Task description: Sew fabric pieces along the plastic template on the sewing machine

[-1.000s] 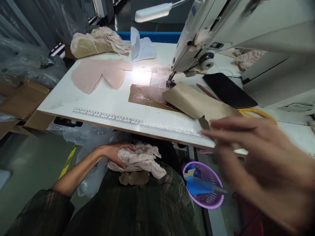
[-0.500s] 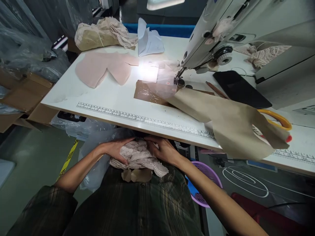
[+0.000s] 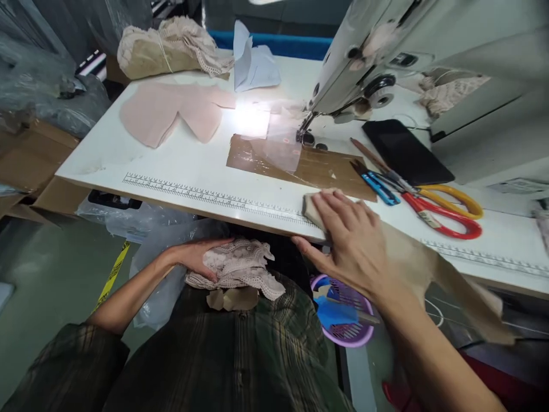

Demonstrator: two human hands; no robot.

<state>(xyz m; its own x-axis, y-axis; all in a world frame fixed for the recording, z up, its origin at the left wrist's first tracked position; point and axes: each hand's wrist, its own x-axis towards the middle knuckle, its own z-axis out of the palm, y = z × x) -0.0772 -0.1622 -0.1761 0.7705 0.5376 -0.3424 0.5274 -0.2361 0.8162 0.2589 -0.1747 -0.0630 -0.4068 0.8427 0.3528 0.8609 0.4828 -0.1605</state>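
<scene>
In my lap, below the table edge, lies a bundle of pale pink lace fabric [image 3: 242,264]. My left hand [image 3: 199,257] grips its left side, thumb toward me and fingers partly hidden behind it. A small brown scrap [image 3: 233,299] pokes out under the lace. My right hand [image 3: 351,240] is at the table's front edge, its fingers bent over a sheet of tan paper [image 3: 407,257]. The paper is bunched under the fingertips, and its long tail hangs past the edge to the right.
Red-and-yellow scissors [image 3: 446,214] and blue thread snips [image 3: 380,186] lie near a black phone [image 3: 405,150]. The sewing machine [image 3: 338,74] stands behind brown tape [image 3: 334,169]. Pink fabric pieces [image 3: 163,111] lie at left. A purple basket [image 3: 354,343] sits below.
My right hand has left the lace and moved right onto the tan paper, drawing it toward the table's front edge. The scissors and snips now show. My left hand stays on the lace.
</scene>
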